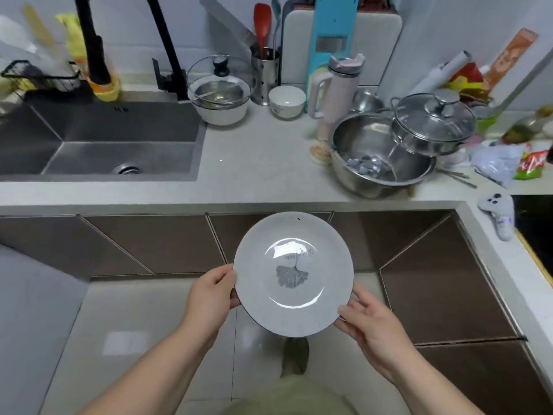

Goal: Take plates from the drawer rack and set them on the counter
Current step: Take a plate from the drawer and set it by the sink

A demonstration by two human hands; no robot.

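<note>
We are looking down at a pale grey worktop (pixel 263 163) running across the room and turning a corner on the right. Brown cabinet fronts (pixel 155 244) with light diagonal lines are sitting beneath it, and glossy pale floor tiles (pixel 134 324) are catching a soft reflection. A steel sink (pixel 98 139) is lying sunk into the worktop at upper left, a black tap (pixel 167 46) arching over it. The wall (pixel 449 28) behind is looking pale.
</note>
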